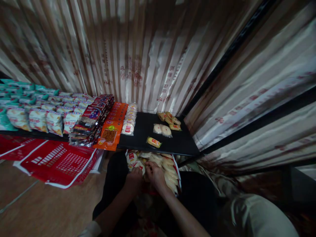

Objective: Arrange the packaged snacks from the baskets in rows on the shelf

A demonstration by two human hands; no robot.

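Both hands reach down into a red basket (178, 177) full of small wrapped snack packs (168, 169), set on the floor below a black shelf (182, 141). My left hand (134, 179) is curled closed over the packs at the basket's left side. My right hand (155, 174) is beside it, fingers bent down and closed among the packs. What each hand grips is too dark to make out. On the shelf above lie round white packs (161, 129), yellow packs (170, 119) and a single yellow pack (153, 142).
The shelf's left part carries a row of round white packs (129, 121), orange boxes (112, 126), dark red packets (92, 117) and several chip bags (37, 118). Red plastic baskets (59, 163) lie flat on the wooden floor at left. Striped curtains hang behind and at right.
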